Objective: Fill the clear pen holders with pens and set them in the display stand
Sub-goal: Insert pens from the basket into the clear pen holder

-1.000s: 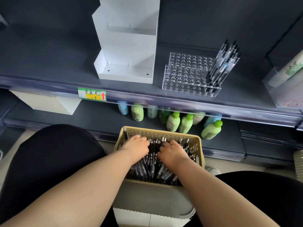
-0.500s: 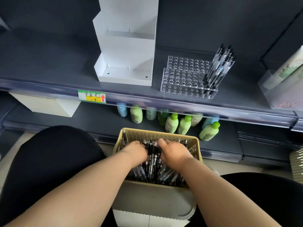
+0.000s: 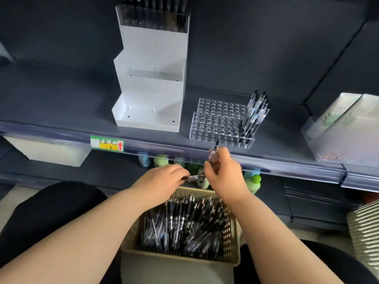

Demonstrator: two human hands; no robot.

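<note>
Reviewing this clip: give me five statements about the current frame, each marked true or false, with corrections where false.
1. The right hand grips a pen pointing upward. True.
2. The clear pen holder on the shelf is full. False: standing pens fill only its right end.
3. The display stand has a holder in its lowest tier. False: that tier is bare; only the top tier holds pens.
4. The basket holds many loose pens. True.
5. The left hand holds nothing. False: it pinches a second pen.
</note>
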